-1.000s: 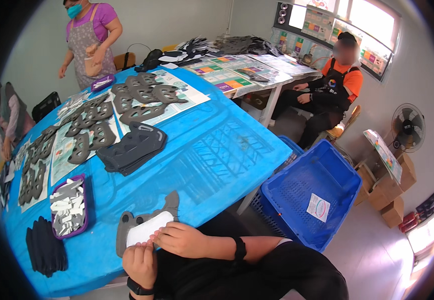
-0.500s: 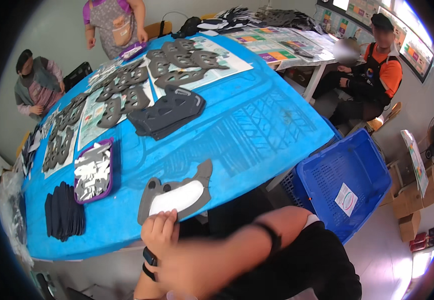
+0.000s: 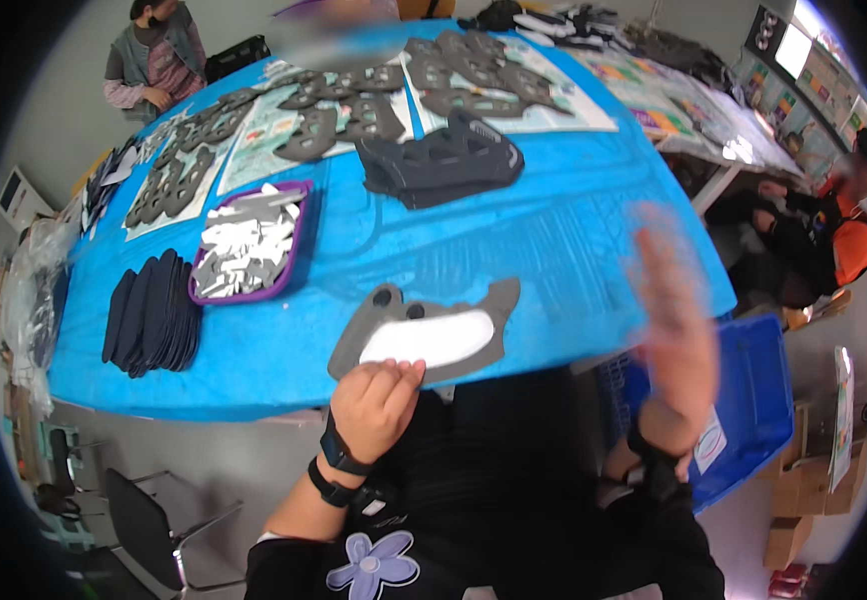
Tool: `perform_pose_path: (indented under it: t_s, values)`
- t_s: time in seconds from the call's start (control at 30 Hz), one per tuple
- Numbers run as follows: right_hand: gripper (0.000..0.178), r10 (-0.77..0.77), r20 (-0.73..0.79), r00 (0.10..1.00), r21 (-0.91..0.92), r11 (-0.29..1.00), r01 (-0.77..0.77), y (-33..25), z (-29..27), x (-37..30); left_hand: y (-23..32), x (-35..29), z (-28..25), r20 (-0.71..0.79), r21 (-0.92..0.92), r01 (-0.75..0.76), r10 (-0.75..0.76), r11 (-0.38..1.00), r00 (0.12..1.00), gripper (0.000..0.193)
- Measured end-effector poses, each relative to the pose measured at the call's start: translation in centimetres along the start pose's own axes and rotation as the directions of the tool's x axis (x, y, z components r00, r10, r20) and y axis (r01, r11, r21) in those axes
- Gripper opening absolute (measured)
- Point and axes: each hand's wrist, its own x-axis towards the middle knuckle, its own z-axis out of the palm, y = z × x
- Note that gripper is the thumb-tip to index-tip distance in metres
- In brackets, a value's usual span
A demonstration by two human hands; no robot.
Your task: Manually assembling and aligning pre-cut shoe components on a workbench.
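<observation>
A dark grey cut-out foam piece (image 3: 356,328) with a white rounded panel (image 3: 434,338) lies at the table's near edge. My left hand (image 3: 379,400) pinches its near rim, fingertips on top beside the panel. My right hand (image 3: 676,300) is raised over the right end of the table, apart from the piece. Motion smears its fingers, and nothing can be made out in it. Left of the piece is a purple basket (image 3: 279,282) of white and grey strips. Beside that lies a stack of dark elongated pads (image 3: 154,315).
Dark shaped panels (image 3: 439,165) are stacked mid-table on the blue cover (image 3: 324,240); several grey cut-outs (image 3: 309,135) lie on sheets beyond. A blue crate (image 3: 754,400) stands at the right. People are at the far left and right. A chair (image 3: 144,515) is at lower left.
My right hand has swung from across my left wrist out to the right, over the table. My left hand still grips the foam piece. The whole view has shifted.
</observation>
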Motion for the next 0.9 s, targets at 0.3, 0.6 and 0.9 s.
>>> perform_pose_path:
  t_s: [0.3, 0.6, 0.9]
  values:
    - [0.024, -0.779, 0.552, 0.297, 0.73, 0.624, 0.279, -1.9, 2.6, -2.0, 0.1, -1.1, 0.9, -0.003, -0.096, 0.032, -0.032, 0.995, 0.999, 0.03]
    - [0.074, -0.66, 0.751, 0.009, 0.491, 0.549, -0.676, 2.0, 8.3, -4.3, -0.1, -0.7, 0.5, -0.034, -0.023, 0.041, -0.042, 0.999, 0.999, 0.012]
    - [0.06, -0.226, 0.323, 0.919, -0.749, 0.533, 0.394, 4.9, 9.5, -3.6, -0.2, -1.3, 0.2, 0.065, -0.012, 0.051, -0.05, 0.999, 0.997, 0.023]
